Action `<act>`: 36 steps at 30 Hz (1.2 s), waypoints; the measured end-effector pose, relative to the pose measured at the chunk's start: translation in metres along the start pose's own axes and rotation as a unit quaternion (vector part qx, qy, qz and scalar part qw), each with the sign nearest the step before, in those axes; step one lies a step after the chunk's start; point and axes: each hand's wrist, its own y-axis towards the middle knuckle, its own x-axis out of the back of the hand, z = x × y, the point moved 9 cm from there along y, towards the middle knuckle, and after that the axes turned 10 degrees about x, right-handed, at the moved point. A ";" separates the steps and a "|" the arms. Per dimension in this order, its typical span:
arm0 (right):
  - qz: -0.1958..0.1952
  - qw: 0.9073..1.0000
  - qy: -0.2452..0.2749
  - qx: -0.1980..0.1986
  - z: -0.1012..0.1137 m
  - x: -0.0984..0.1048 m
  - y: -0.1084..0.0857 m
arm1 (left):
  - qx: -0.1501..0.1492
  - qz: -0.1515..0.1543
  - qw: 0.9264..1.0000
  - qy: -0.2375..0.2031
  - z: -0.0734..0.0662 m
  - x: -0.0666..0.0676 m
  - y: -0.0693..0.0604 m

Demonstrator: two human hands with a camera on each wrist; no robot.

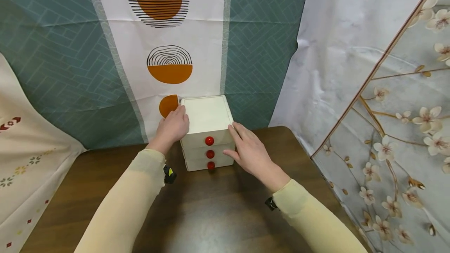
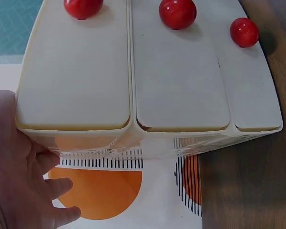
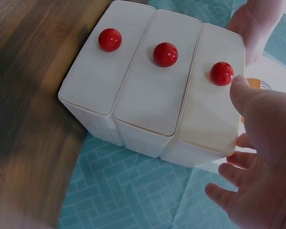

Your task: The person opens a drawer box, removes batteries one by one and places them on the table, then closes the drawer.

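A small white chest of three drawers [image 1: 207, 116] with round red knobs stands at the back of the table, its drawers closed. At the upper left edge of the chest is my left hand [image 1: 173, 126]. In the left wrist view, the loosely bent fingers [image 2: 62, 188] of that hand lie beside the chest's side wall. My right hand [image 1: 251, 151] rests by the upper right front corner, fingers fairly straight and apart. The right wrist view shows its thumb [image 3: 243, 90] near the top drawer's red knob [image 3: 221, 74]. Neither hand grips a knob.
The dark brown wooden table [image 1: 211, 214] extends in front of the chest. Right behind it hangs a green and white cloth [image 1: 260, 69] with orange shapes. A flowered cloth [image 1: 397, 159] borders the right side, and a cream cloth [image 1: 28, 159] borders the left.
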 end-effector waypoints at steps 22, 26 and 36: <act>-0.013 1.000 0.011 0.002 0.002 0.006 -0.002 | -0.007 0.005 1.000 0.000 0.001 0.002 0.004; -0.016 1.000 0.004 0.001 0.003 0.007 -0.002 | -0.009 0.003 1.000 -0.001 0.000 0.003 0.003; -0.028 1.000 0.007 0.000 0.008 0.010 -0.001 | -0.006 0.003 1.000 -0.005 0.001 0.003 0.002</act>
